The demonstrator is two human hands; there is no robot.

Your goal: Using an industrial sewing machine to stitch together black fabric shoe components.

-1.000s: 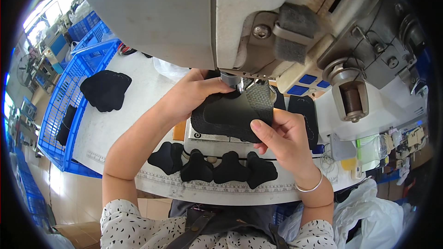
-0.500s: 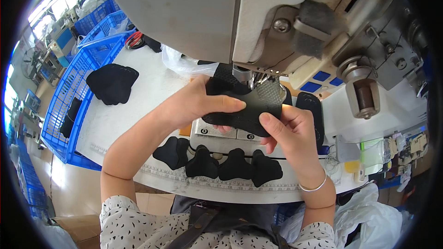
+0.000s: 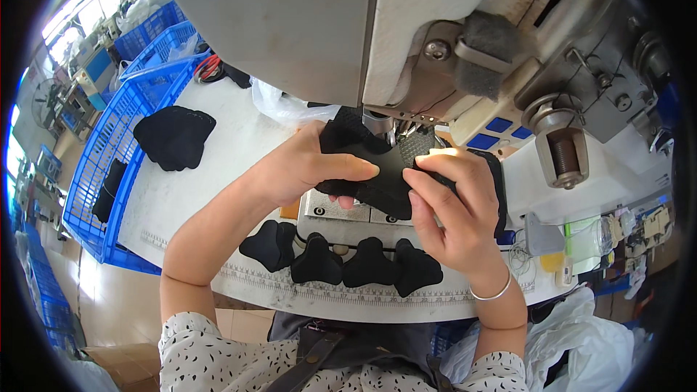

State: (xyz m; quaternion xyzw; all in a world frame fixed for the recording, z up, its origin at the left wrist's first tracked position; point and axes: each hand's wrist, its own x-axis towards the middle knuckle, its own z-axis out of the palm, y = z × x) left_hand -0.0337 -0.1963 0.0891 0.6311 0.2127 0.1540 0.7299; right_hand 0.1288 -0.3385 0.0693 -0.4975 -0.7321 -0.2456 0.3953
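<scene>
A black fabric piece [image 3: 388, 174] with a mesh part lies under the head of a sewing machine [image 3: 406, 120]. My left hand [image 3: 319, 167] grips its left side, thumb on top and fingers tucked beneath. At its right edge is my right hand [image 3: 454, 207], thumb and fingertips closing on the cloth near the needle area; how much cloth they pinch is partly hidden. Several small folded black pieces [image 3: 370, 263] lie in a row in front of my hands. A larger black fabric piece [image 3: 174, 138] rests on the table to the left.
A blue plastic crate [image 3: 109, 160] stands along the left of the white table [image 3: 239, 181]. A clear plastic bag [image 3: 287, 105] lies behind my left hand. The thread spool [image 3: 566, 152] hangs at the right. White plastic bags [image 3: 581, 341] are at the lower right.
My right hand has shifted its hold: its fingers have come over the top of the cloth edge, closer to the needle area. My left hand keeps its grip with little movement.
</scene>
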